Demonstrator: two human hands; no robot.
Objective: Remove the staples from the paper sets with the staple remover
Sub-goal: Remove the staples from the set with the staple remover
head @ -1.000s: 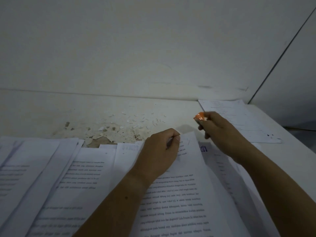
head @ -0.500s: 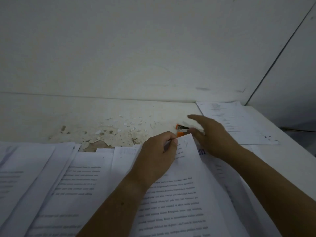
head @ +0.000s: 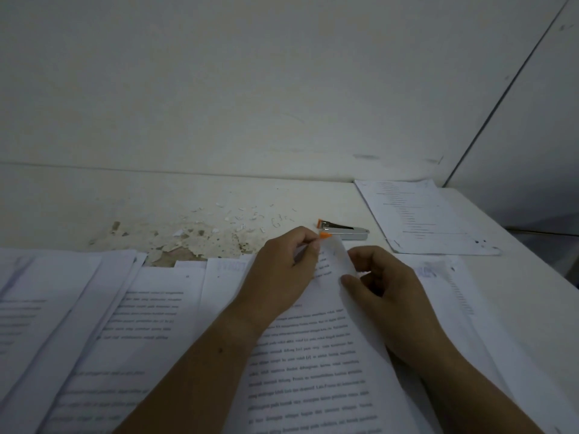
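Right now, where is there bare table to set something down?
The far-left tabletop along the wall is bare, bordered by the spread paper sets in front and scraps and pulled staples to its right. A narrow strip lies between the staple remover and the far-right paper set. The near edge is crowded with overlapping papers.

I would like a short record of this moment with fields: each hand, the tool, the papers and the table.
left hand: pinches the top corner of the paper set
right hand: holds the lifted edge of the same set's top sheet
staple remover: lies on the table just behind the hands, in neither hand
loose staples and scraps: scattered on the table, left of the remover
other papers: spread out to the left
single sheet: apart, at the right rear
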